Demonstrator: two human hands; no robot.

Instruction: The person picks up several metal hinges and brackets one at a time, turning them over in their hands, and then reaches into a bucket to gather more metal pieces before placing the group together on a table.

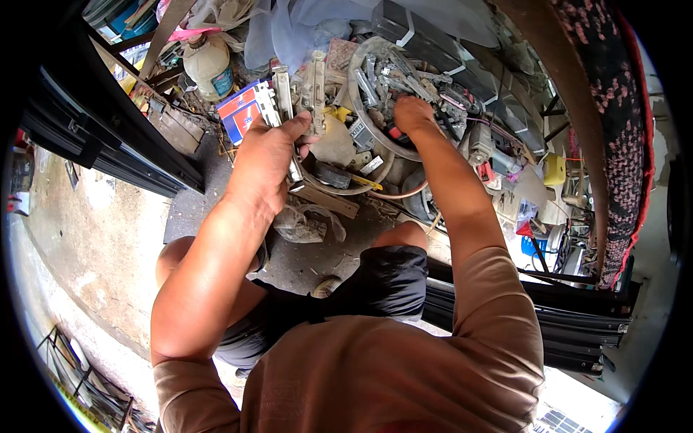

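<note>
My left hand [274,151] is closed around several long, narrow metal fittings [315,94], silvery and dull, which stick up past my fingers. Just beyond it is a red, blue and white box [242,112]. My right hand [413,115] reaches into a round grey tub [355,81] heaped with loose metal parts [375,76]. Its fingers point down into the pile and their tips are hidden, so I cannot make out whether they grip anything. A second round container [339,191] sits nearer me, with a yellow-handled tool [367,182] across it.
A cloudy plastic jug [207,71] stands at the far left. Long dark wrapped bars [462,65] lie behind the tub. Black metal profiles [108,137] lean at the left. A crumpled plastic bag [307,222] lies on the floor before my knees. Clutter crowds the right, including a yellow container [554,169].
</note>
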